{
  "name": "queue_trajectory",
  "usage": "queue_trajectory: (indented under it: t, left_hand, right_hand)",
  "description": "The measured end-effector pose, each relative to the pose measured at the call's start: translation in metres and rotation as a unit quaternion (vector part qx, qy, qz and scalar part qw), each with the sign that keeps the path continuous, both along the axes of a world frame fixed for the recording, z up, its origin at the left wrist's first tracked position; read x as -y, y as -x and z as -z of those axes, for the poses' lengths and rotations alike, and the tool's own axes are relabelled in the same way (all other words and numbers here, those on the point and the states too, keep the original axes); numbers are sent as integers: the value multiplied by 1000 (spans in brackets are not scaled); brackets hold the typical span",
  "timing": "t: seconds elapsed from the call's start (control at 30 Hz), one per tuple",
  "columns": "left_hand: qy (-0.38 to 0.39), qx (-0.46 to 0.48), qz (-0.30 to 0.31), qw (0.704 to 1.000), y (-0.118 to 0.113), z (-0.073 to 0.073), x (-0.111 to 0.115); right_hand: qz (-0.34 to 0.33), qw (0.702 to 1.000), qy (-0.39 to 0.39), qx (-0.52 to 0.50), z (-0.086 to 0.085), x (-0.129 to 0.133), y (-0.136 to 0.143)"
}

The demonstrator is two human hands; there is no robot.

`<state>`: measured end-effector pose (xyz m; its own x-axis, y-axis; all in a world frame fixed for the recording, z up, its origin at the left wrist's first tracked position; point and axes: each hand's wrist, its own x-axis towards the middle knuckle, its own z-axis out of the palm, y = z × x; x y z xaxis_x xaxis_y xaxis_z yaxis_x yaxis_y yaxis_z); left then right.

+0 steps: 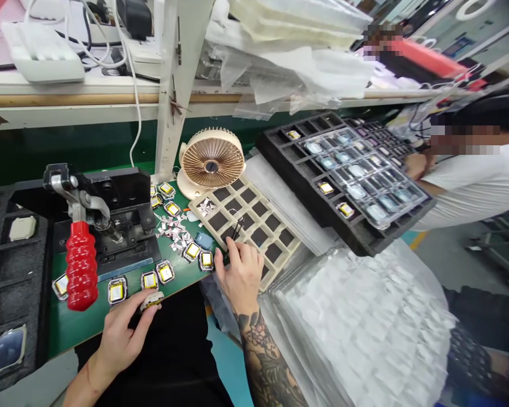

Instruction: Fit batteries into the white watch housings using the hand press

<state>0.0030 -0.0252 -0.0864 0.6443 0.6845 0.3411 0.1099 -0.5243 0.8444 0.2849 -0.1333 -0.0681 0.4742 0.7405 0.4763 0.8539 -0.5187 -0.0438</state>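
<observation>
Between the thumb and fingers of my left hand [121, 336], a small beige smartwatch case [151, 301] is tilted over the table's front edge. My right hand [241, 274] is closed around dark tweezers [237, 229], whose tips point up over the beige compartment tray [294, 249]. Open watch cases with yellow-edged white parts lie nearby, one [165, 272] just above my left hand and another [206, 260] left of my right hand. A blue piece [204, 241] and a scatter of small white-and-pink tabs [176, 233] lie between the hands and the fan.
A press with a red handle [81, 265] stands at left, beside a black foam tray [14, 282]. Behind the beige tray is a small fan [212, 161]. At right are a large black tray [343, 198], a plastic-wrapped stack [365, 316] and a co-worker's sleeve [483, 181].
</observation>
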Motion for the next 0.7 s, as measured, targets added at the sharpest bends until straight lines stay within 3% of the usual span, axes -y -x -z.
queue_trajectory:
  t: [0.3, 0.53, 0.7]
  left_hand:
    - [3, 15, -7, 1000, -2, -1, 1]
    - [16, 20, -4, 1000, -2, -3, 0]
    - [61, 21, -5, 998, 1, 2, 3]
  right_hand:
    - [-15, 999, 10, -43, 0, 25, -11]
    - [-23, 999, -3, -41, 10, 14, -13]
    - [-43, 993, -92, -64, 1, 11, 5]
